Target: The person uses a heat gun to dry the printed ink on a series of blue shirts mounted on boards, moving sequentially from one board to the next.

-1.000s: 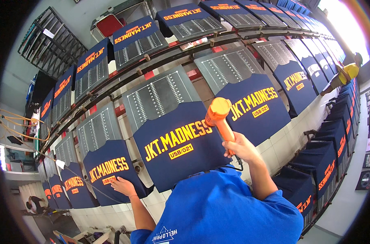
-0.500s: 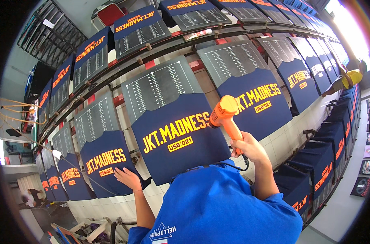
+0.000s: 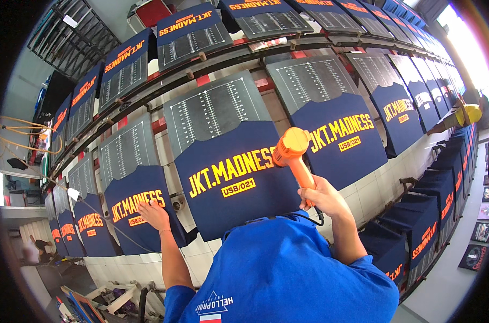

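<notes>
An orange heat gun (image 3: 294, 152) is gripped by the right hand (image 3: 328, 199), fingers closed around it, held over a printed navy panel (image 3: 223, 211), left hand (image 3: 155, 217) laid on the neighbouring panel (image 3: 142, 234), fingers extended, nothing grasped.

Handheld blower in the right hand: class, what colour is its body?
Orange; the head view shows the handheld blower best.

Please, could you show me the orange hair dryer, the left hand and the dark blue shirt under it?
Orange hair dryer (image 3: 296, 158): head view, where barrel meets handle.
Left hand (image 3: 156, 216): head view, back of the hand.
Dark blue shirt (image 3: 146, 234): head view, plain cloth below the print.
</notes>
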Demonstrator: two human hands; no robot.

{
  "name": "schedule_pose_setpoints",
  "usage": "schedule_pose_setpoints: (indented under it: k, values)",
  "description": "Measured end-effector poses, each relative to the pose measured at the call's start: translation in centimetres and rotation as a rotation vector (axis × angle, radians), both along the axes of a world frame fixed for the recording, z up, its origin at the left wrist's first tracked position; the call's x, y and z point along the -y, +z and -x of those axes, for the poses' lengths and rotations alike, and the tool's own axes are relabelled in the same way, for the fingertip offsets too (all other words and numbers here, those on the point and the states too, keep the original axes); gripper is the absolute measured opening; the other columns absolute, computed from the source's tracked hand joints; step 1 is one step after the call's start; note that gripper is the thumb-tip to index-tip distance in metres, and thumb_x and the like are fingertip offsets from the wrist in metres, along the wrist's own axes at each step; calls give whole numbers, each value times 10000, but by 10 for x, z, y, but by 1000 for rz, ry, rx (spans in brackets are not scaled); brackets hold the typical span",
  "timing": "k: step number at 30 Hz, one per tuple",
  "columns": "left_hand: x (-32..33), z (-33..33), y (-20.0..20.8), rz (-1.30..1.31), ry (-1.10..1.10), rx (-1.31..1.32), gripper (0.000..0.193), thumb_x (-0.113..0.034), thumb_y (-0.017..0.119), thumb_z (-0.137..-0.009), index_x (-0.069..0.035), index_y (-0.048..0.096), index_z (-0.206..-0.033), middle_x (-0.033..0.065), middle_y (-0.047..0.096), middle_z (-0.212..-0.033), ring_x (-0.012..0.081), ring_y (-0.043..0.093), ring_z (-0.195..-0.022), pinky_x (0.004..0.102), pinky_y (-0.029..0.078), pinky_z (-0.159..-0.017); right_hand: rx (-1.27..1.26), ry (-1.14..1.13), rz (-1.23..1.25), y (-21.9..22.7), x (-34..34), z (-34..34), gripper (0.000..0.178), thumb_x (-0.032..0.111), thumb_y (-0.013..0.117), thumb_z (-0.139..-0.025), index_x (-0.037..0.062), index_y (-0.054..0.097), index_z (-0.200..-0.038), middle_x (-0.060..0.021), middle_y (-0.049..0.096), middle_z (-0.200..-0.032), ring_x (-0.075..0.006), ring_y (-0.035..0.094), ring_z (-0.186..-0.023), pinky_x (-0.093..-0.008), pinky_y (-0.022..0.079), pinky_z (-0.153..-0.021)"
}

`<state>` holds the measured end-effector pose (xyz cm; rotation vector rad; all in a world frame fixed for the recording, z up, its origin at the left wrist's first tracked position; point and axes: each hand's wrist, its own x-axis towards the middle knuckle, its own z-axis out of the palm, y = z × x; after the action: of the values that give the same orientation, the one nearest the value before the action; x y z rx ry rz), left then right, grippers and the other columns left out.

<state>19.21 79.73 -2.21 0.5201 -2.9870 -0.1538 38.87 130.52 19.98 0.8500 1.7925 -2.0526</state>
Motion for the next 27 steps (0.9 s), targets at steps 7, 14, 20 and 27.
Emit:
schedule_pose_setpoints:
  k: [7,14,20,27]
  values:
    - [-19,2,-5,39,-168,-26,585,-317,332,-1066,90,321,-1485,281,313,-1561,436,273,-1462,529,194,-1207,-14,56,22,-1,4,6,197,122,632,-909,-13,534,-1015,-37,593,-712,-128,639,-601,-248,510,-534]
    - [-37,-13,-1,-3,-294,-16,595,-325,316,-1077,48,261,-1538,240,254,-1606,415,204,-1498,520,167,-1215,-18,84,20,-3,9,18,175,118,630,-912,-14,536,-978,-41,597,-723,-129,642,-608,-252,507,-530]
    - [-17,-3,-6,4,-257,-33,577,-331,314,-1080,26,292,-1533,248,255,-1602,420,226,-1488,523,183,-1208,16,116,-9,2,7,17,174,118,635,-907,-13,541,-972,-43,598,-724,-132,646,-614,-250,506,-530]
    - [-17,20,-5,44,-181,-12,580,-325,330,-1068,42,307,-1517,251,259,-1598,418,253,-1476,536,197,-1204,-12,48,24,-3,-1,12,190,112,632,-903,-21,547,-1010,-43,597,-735,-136,650,-617,-249,511,-535]
